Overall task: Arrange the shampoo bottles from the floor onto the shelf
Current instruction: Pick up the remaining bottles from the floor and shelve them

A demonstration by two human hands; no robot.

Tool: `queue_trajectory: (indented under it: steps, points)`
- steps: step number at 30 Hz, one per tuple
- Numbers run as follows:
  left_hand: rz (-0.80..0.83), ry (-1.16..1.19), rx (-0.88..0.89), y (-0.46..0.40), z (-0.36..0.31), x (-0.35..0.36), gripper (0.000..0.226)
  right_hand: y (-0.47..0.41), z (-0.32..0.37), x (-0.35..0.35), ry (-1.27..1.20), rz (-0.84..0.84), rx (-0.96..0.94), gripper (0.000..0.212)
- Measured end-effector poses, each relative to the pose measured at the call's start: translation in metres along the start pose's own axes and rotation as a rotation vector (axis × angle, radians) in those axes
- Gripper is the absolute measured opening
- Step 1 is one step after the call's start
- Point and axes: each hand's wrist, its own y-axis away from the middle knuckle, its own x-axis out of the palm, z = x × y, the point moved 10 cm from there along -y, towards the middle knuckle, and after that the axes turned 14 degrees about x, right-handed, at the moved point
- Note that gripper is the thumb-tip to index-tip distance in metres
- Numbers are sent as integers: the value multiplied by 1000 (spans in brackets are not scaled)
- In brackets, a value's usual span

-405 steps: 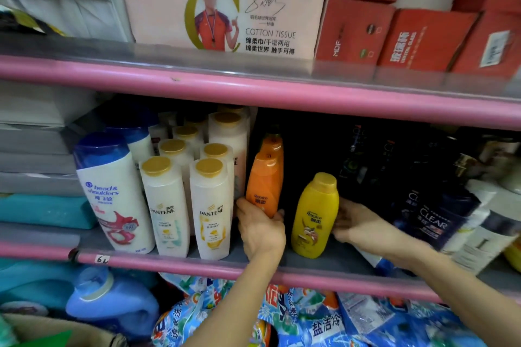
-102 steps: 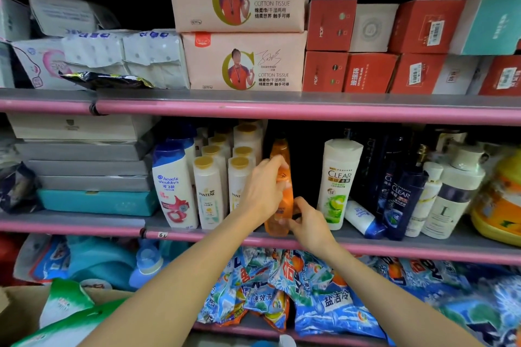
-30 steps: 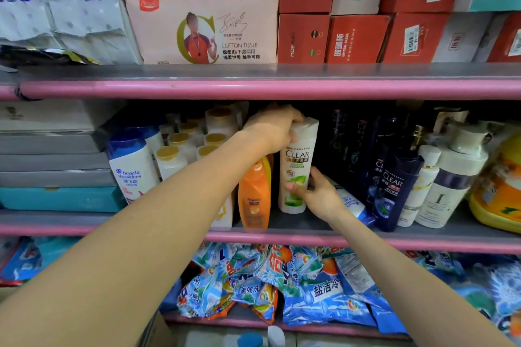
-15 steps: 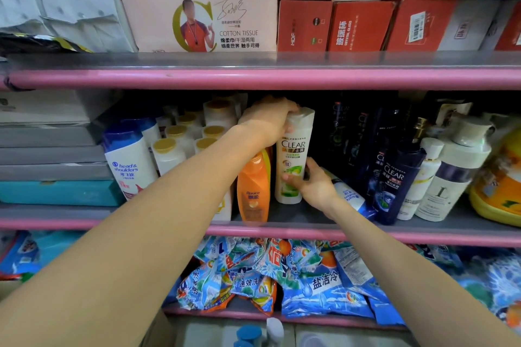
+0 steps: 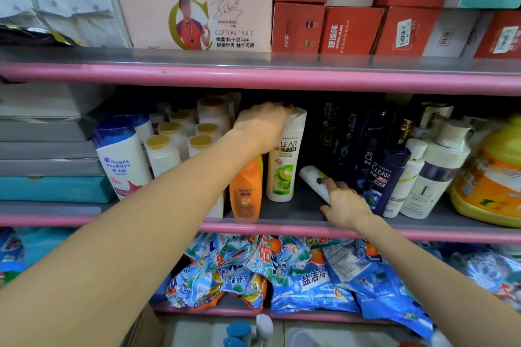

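A white and green Clear shampoo bottle (image 5: pixel 284 166) stands upright on the middle shelf (image 5: pixel 296 210), right of an orange Rejoice bottle (image 5: pixel 244 191). My left hand (image 5: pixel 260 127) grips the Clear bottle at its top. My right hand (image 5: pixel 342 201) lies over a small white bottle (image 5: pixel 313 179) that is lying on its side on the shelf, fingers touching it. Left of the orange bottle stand several gold-capped Pantene bottles (image 5: pixel 163 153) and a Head & Shoulders bottle (image 5: pixel 121 158). Two bottle caps (image 5: pixel 248 331) show at the bottom edge, low down near the floor.
Dark Clear bottles (image 5: pixel 383 175), white pump bottles (image 5: pixel 439 175) and a yellow-orange jug (image 5: pixel 490 177) crowd the shelf's right side. Grey and teal boxes (image 5: pixel 48 166) are stacked at left. Tissue packs and red boxes (image 5: pixel 349 28) sit above; blue detergent bags (image 5: pixel 282 273) lie below.
My right hand has let go of the Clear bottle's lower part and moved right onto the small lying bottle. My left hand stays on the Clear bottle's top.
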Motion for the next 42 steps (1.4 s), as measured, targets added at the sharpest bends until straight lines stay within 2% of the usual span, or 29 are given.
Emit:
queue_trajectory:
  steps: [4, 7, 11, 14, 18, 21, 23, 27, 30, 34, 38, 42]
  points:
    - [-106, -18, 52, 12, -25, -12, 73, 3, -3, -6, 62, -85, 26, 72]
    - [-242, 44, 228, 24, -65, -17, 71, 2, -2, -10, 88, -88, 45, 82]
    - [-226, 139, 382, 43, -107, 2, 73, 1, -4, -14, 67, -98, 50, 84]
    - [-168, 236, 342, 50, -113, 22, 71, 2, -6, -16, 3, -112, 48, 80]
    - [-109, 369, 205, 55, -106, 48, 62, 4, -7, -20, -151, -91, 27, 73]
    - [-52, 446, 137, 58, -102, 64, 59, 7, 1, -28, -401, 8, -49, 52]
    - [-14, 492, 113, 60, -101, 75, 60, 9, 5, -31, -634, 112, -28, 38]
    - [-25, 560, 115, 61, -106, 82, 58, 25, -6, -14, -1163, 478, 312, 27]
    - [-110, 598, 88, 58, -103, 72, 52, 36, -10, -15, -1304, 639, 426, 13]
    - [-184, 658, 50, 45, -90, 53, 40, 42, -5, -22, -1356, 795, 405, 31]
    - [-212, 661, 59, 31, -80, 38, 48, 41, -2, -29, -1420, 843, 350, 61]
    - [-199, 650, 59, 21, -71, 32, 39, 39, 0, -30, -1421, 861, 270, 81]
